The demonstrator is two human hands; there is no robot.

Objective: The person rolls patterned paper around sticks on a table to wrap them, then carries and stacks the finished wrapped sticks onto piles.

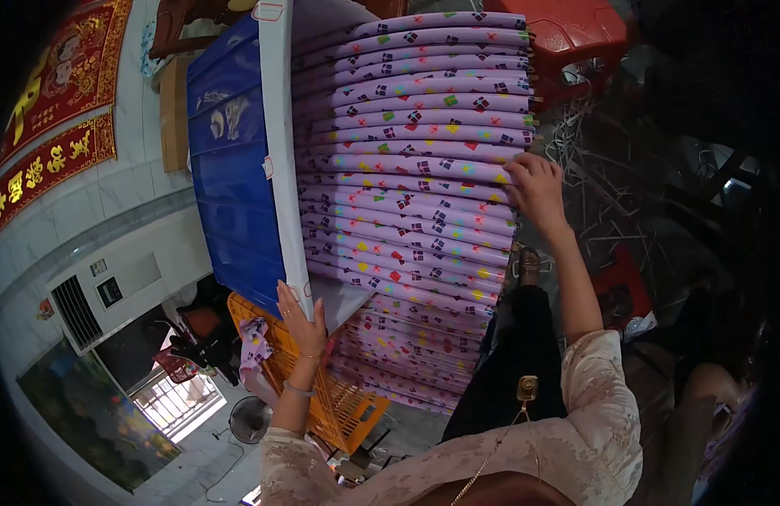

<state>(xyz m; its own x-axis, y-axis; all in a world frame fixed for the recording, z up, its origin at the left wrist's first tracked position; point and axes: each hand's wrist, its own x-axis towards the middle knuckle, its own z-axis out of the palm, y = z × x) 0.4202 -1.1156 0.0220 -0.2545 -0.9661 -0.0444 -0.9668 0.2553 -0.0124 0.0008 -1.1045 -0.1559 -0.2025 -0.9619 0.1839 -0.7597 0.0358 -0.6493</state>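
Observation:
Many long rolls or folds of purple patterned material (415, 169) lie side by side in a stack running down the middle of the view. My right hand (537, 187) is at their right ends, its fingertips bent onto the edge of one roll. My left hand (301, 320) lies with fingers extended on the lower end of a white board edge (280, 143). This edge borders a blue panel (238, 169) to the left of the stack. Whether my right fingers pinch the material is hard to see.
An orange plastic crate (348, 413) stands below my left hand. A red stool (567, 38) is at the top right, with scattered strips (588, 160) on the floor below it. Another person's arm (715, 384) shows at the lower right. A fan (249, 419) stands at the lower left.

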